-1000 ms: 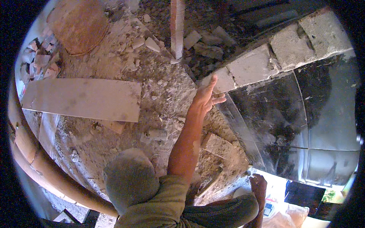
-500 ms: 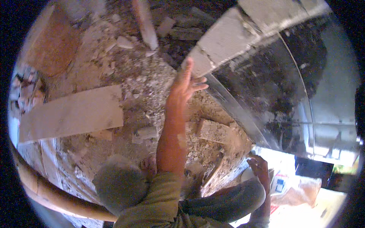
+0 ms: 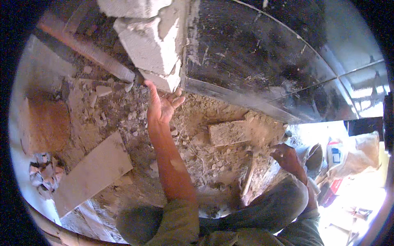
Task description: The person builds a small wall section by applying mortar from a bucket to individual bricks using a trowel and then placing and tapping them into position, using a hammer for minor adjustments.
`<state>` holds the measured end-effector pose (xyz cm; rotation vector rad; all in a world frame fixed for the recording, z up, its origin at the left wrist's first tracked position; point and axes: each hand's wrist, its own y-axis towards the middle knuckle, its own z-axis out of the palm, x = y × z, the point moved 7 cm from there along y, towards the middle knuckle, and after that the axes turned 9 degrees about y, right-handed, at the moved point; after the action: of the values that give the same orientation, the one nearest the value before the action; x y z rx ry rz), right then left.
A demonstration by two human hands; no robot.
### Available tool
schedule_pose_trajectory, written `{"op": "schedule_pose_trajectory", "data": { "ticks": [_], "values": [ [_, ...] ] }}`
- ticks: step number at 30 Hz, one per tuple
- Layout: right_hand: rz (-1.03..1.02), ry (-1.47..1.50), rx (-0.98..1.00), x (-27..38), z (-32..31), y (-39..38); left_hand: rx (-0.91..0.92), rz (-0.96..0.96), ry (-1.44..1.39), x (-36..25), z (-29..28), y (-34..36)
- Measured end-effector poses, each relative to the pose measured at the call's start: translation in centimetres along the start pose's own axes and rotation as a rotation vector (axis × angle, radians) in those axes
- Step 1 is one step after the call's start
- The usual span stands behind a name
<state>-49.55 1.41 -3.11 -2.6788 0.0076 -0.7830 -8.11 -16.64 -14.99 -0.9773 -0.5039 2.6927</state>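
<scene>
My left hand is reached forward, palm turned up, thumb and fingers spread. It lies just under the lower end of a column of pale, rough-edged blocks, its fingertips at the lowest block piece; whether they press on it I cannot tell. Alongside the blocks runs a dark, glossy, smeared panel. My right hand rests by my bent right knee, fingers loosely curled and apart, with nothing visible in them. A brick-like slab lies on the rubble between my hands.
A flat board lies at the left, near a round brown container. A long bar slants at the far left. A stick lies near my knee. Bags and a bucket stand at the right.
My view has turned, so the blocks and panel now sit further left and stand more upright. My left hand stays at the blocks' lower end, palm more upward. My right hand remains by the knee.
</scene>
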Motion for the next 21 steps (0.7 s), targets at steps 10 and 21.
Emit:
{"op": "schedule_pose_trajectory", "data": {
  "ticks": [10,21],
  "values": [
    [-0.03,0.008,-0.015,0.2,0.9,0.8,-0.05,-0.012,0.021,-0.7,-0.9,-0.1],
    [-0.016,0.011,0.009,-1.6,2.6,0.4,-0.083,-0.019,-0.037,-0.9,-1.6,0.8]
  ]
}}
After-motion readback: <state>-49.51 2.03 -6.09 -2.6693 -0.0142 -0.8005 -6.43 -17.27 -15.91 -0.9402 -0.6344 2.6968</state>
